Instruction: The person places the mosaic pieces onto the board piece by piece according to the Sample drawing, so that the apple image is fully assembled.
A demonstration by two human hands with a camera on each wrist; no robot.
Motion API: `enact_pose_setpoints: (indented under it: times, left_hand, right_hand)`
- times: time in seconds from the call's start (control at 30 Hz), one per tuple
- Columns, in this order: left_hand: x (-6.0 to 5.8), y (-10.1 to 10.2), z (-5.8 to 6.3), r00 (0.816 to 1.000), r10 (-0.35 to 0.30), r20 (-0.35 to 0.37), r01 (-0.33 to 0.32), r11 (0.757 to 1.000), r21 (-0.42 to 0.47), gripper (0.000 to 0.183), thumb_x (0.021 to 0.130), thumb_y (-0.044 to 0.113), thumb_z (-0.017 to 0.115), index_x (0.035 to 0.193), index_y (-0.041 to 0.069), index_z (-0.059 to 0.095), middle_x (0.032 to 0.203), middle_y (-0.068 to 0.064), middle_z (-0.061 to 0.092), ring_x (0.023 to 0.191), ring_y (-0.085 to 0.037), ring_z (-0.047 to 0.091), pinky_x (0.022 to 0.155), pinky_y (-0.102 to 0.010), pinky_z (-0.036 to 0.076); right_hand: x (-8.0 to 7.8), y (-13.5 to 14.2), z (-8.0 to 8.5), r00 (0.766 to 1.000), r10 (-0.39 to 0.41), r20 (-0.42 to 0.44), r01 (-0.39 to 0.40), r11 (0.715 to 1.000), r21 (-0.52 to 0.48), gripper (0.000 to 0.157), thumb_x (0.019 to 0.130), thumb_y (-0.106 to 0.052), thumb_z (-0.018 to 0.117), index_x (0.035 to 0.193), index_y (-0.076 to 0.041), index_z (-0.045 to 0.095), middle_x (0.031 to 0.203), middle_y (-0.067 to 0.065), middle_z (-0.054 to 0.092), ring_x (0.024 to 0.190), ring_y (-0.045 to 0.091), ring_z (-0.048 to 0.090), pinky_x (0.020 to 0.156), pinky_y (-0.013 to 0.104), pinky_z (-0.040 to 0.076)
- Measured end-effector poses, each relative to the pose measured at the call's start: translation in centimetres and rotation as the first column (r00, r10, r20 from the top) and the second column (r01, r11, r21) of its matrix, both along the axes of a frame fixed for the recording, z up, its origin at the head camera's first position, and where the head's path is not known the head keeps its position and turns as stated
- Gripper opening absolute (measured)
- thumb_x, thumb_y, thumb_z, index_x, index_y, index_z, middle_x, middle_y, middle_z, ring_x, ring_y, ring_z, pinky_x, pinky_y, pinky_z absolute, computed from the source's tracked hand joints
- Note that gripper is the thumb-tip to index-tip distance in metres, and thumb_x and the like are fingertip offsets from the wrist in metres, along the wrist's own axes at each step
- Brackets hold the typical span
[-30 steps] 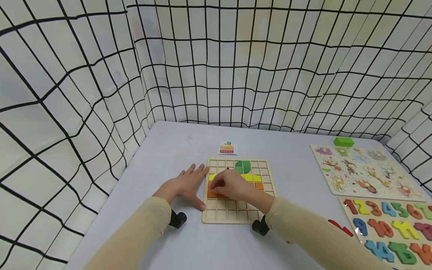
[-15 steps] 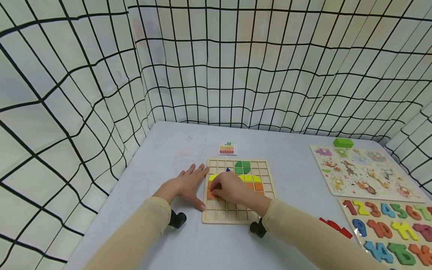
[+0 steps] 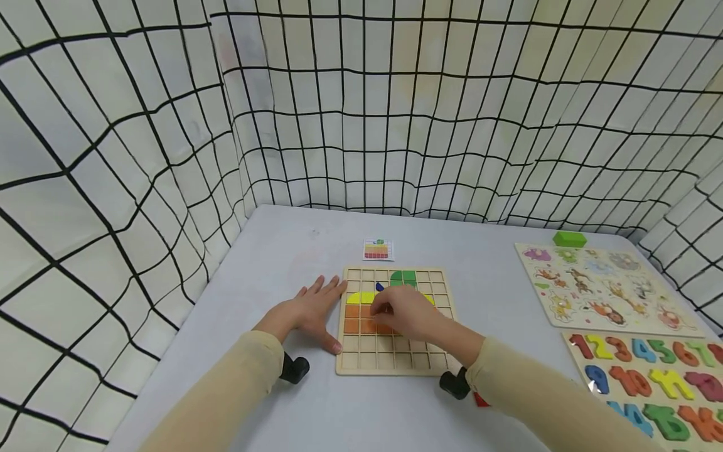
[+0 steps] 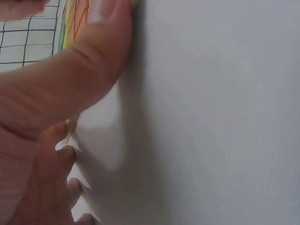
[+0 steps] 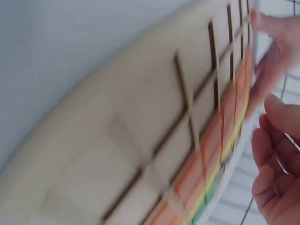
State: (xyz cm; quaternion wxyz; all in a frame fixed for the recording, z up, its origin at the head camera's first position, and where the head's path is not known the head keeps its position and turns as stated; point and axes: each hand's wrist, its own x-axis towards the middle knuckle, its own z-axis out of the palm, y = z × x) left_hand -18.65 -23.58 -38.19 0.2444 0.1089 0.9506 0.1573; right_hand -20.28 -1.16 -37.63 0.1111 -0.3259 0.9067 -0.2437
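My left hand (image 3: 310,314) lies with spread fingers on the table at the left edge of a wooden grid board (image 3: 384,364), its thumb at the frame. My right hand (image 3: 409,311) hovers over the middle of the board, fingers loosely bent; in the right wrist view its thumb (image 5: 281,112) stands apart from the fingers with nothing seen between. Two rows of orange square tiles (image 3: 352,318) sit in the grid, below a row of yellow pieces (image 3: 361,298). Green pieces (image 3: 403,277) and a small blue piece (image 3: 379,287) are higher up. The right hand covers some tiles.
A small pattern card (image 3: 378,250) lies behind the board. At the right are an animal puzzle board (image 3: 610,285), a number puzzle board (image 3: 621,398) and a green block (image 3: 570,239). A red piece (image 3: 481,400) shows beside the right sleeve. Black netting surrounds the table.
My right hand has moved right from the board's left side, uncovering orange tiles at the left of both rows. The sleeve now covers red pieces seen earlier. The left hand has stayed put.
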Motion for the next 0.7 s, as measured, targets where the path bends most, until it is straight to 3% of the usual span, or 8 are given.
enact_pose_setpoints:
  times: [0.3,0.7]
  left_hand:
    - [0.0,0.2,-0.1,1.000,0.008,0.001,-0.008,1.000,-0.005,0.128,0.071,0.048,0.092,0.165,0.008,0.013,0.173,-0.016,0.005,0.160,-0.042,-0.003,0.127,-0.064,0.006]
    - [-0.1,0.3,-0.3,1.000,0.017,-0.002,-0.017,1.000,-0.006,0.128,0.071,0.047,0.092,0.165,0.010,0.013,0.173,-0.015,0.005,0.160,-0.042,-0.002,0.127,-0.065,0.006]
  right_hand:
    - [-0.2,9.1,1.1,0.997,-0.058,0.048,0.054,0.994,0.092,0.006,0.091,-0.007,0.076,0.092,-0.013,0.077,0.086,-0.007,0.072,0.080,0.009,0.060,0.075,0.024,0.058]
    - [1.0,21.0,0.9,0.980,-0.151,0.127,0.120,0.968,0.219,0.016,0.088,-0.010,0.078,0.104,-0.014,0.075,0.097,-0.005,0.073,0.090,0.013,0.064,0.079,0.030,0.060]
